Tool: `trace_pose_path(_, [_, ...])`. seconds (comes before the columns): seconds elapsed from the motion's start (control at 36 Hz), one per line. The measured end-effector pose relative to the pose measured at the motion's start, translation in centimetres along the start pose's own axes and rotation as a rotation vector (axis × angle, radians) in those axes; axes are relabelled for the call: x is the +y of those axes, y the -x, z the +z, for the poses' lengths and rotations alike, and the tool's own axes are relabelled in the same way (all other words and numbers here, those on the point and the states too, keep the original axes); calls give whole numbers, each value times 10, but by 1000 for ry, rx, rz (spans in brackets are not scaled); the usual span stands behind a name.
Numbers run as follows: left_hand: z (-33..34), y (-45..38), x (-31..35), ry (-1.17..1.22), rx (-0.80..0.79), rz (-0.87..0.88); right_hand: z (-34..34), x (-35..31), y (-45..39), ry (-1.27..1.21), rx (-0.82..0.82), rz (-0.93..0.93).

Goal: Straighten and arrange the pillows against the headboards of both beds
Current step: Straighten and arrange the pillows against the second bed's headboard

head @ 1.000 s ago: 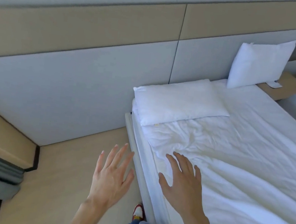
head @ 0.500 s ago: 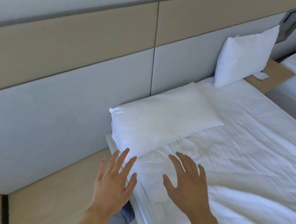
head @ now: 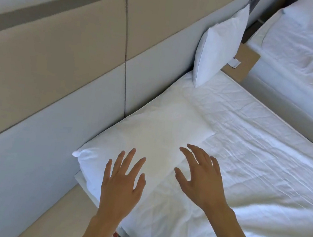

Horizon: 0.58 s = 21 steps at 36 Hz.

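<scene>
The flat white rectangular pillow (head: 144,142) lies face-down along the headboard edge of the near bed (head: 244,169), at the corner closest to the person, its long side against the grey padded headboard (head: 71,123). A second white pillow (head: 218,49) stands upright against the same headboard at the far corner of that edge. Over the last second the view has closed in, and both hands have come forward from the side edge of the mattress until they are over the flat pillow. The left hand (head: 121,183) now overlaps its near end and the right hand (head: 201,180) its front long edge; whether they touch the fabric yet cannot be told. Both grips are apart, fingers spread, holding nothing. That probably means the flat pillow is about to be taken and stood up to match its partner. The second bed (head: 309,51), beyond a tan wooden bedside shelf (head: 245,60), looks still to be done.
</scene>
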<state>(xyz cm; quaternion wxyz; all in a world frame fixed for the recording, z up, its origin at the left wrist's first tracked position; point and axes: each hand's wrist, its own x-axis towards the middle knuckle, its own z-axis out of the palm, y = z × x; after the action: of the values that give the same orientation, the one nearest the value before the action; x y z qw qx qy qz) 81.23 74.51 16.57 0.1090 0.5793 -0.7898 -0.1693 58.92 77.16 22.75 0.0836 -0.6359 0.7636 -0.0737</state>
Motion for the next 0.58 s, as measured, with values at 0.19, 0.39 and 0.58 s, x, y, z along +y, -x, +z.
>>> trace_pose_path(0.19, [6, -27, -44, -6, -37, -42, 18, -19, -55, 30, -62, -23])
trace_pose_path(0.39, [-1, -47, -80, -12, 22, -137, 41, -33, -104, 15, -61, -122])
trace_pose_path(0.58, [15, -70, -102, -71, 95, -264, 77, -17, -164, 3, -67, -230])
